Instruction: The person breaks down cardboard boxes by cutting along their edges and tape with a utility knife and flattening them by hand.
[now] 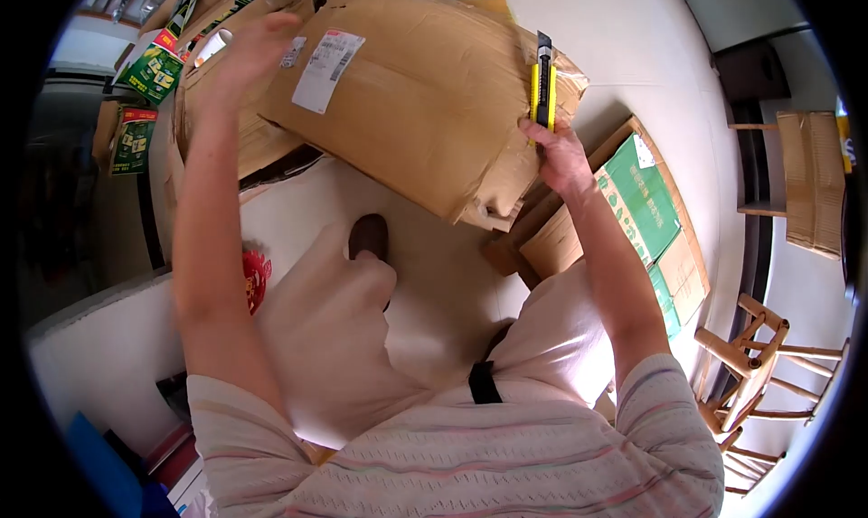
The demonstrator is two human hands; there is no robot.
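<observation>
A large flattened brown cardboard box (407, 93) with a white label (328, 70) lies in front of me, tilted, its near corner pointing toward my legs. My right hand (565, 159) is closed on a yellow and black utility knife (542, 89), held at the box's right edge with the knife's tip pointing away from me. Over at the box's left side is my left hand (258, 50), blurred, its fingers pointing right above the cardboard; whether they grip anything is unclear.
Green and brown cardboard (642, 188) leans at the right. Green printed boxes (149, 70) stand at the upper left. A wooden stool (750, 355) is at the lower right, and a brown carton (807, 183) sits beyond it. My shoe (369, 236) rests on the floor.
</observation>
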